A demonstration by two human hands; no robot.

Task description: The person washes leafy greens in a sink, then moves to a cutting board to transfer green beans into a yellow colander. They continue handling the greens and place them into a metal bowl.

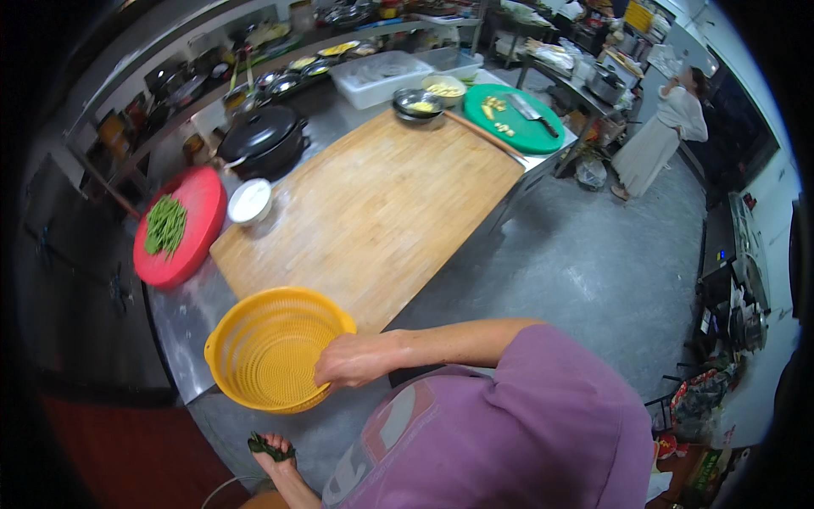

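Observation:
My right hand [356,361] grips the near rim of a yellow plastic colander [280,305]. The colander is tilted, its bare perforated bottom showing, and it overlaps the near corner of the steel counter [184,347]; whether it rests there I cannot tell. Low in the picture, away from the counter, my left hand [275,448] is closed around some dark green leaves [270,448]. Beyond the colander lies a large wooden board [369,197]. A white bowl of white powder [250,201] sits at its left edge.
Cut green stalks [166,224] lie on a red round cutting board [202,207]. Behind stands a lidded black pot [262,140]. A rolling pin [484,135] and a green board [477,105] with a cleaver [524,107] are at the far end. A person [668,127] stands across the floor.

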